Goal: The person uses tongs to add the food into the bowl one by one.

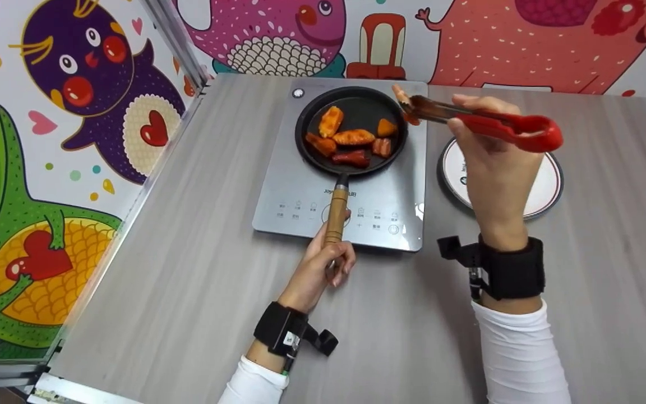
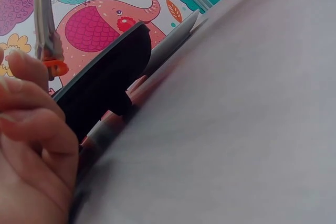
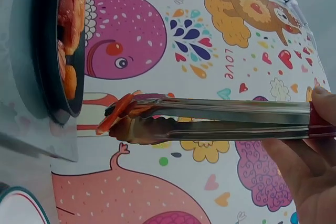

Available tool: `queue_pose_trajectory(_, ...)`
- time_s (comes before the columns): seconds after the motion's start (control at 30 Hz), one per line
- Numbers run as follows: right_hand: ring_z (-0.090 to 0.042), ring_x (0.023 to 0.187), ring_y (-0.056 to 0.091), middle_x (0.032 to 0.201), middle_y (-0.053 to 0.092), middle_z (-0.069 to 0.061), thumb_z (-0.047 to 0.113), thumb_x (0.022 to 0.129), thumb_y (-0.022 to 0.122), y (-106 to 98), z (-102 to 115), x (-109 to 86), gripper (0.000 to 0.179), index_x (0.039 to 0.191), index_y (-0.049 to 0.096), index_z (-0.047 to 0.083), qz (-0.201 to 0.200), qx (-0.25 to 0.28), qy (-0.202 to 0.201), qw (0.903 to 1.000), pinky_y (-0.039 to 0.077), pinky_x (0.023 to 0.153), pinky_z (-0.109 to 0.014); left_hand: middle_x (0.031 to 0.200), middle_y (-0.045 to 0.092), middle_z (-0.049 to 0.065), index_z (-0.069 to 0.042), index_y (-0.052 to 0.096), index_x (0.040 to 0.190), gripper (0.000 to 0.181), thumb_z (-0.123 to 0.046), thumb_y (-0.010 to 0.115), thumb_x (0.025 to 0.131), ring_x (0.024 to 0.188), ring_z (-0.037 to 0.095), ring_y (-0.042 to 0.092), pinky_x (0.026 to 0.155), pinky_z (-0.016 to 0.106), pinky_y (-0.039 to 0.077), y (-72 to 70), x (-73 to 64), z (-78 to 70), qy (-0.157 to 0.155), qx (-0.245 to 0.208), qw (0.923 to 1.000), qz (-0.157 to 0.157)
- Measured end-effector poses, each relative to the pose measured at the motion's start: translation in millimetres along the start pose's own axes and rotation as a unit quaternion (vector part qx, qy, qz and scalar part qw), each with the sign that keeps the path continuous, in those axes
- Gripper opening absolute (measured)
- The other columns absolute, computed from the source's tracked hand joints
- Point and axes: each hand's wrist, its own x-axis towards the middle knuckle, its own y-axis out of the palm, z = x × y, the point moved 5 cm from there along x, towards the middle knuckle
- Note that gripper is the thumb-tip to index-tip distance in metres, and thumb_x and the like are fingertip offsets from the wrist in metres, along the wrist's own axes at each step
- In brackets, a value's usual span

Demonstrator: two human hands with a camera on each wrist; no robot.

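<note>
A black frying pan (image 1: 365,106) sits on a silver induction cooktop (image 1: 384,196) and holds several orange-red food pieces (image 1: 353,137). My left hand (image 1: 323,264) grips the pan's wooden handle (image 1: 335,213) at its near end. My right hand (image 1: 491,163) holds red-handled metal tongs (image 1: 480,120) above the pan's right rim. The tongs' tips (image 3: 118,119) are squeezed nearly together, orange-smeared, with no food piece between them. In the left wrist view the pan's dark underside (image 2: 105,85) and my curled fingers (image 2: 31,129) fill the left.
A round white plate (image 1: 547,185) with a dark rim lies right of the cooktop, partly behind my right hand. The grey wood-grain table (image 1: 188,269) is bounded at left and back by cartoon-printed walls (image 1: 48,140) with a metal frame.
</note>
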Motion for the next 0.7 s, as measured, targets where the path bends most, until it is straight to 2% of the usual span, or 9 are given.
queue_pose_trajectory(0.4, -0.023, 0.096, 0.058, 0.099, 0.064, -0.014, -0.008, 0.074, 0.064, 35.8, -8.9, -8.4, 0.021, 0.094, 0.059, -0.012, 0.047, 0.061, -0.011, 0.9970, 0.046, 0.085, -0.037, 0.066, 0.050, 0.006, -0.022, 0.029, 0.139, 0.060, -0.018, 0.050, 0.083, 0.049, 0.012, 0.040, 0.035, 0.022, 0.029, 1.5, 1.2, -1.3, 0.005, 0.009, 0.9999, -0.005)
queue_pose_trajectory(0.7, -0.022, 0.097, 0.059, 0.100, 0.064, -0.013, -0.009, 0.074, 0.064, 57.3, -21.9, -15.2, 0.018, 0.091, 0.060, -0.011, 0.090, 0.056, -0.053, 0.9930, 0.045, 0.087, -0.036, 0.067, 0.050, 0.005, -0.023, 0.028, 0.139, 0.059, -0.016, 0.048, 0.085, 0.052, 0.013, 0.042, 0.037, 0.023, 0.030, 1.6, 0.8, -1.6, 0.002, 0.001, 1.0000, 0.001)
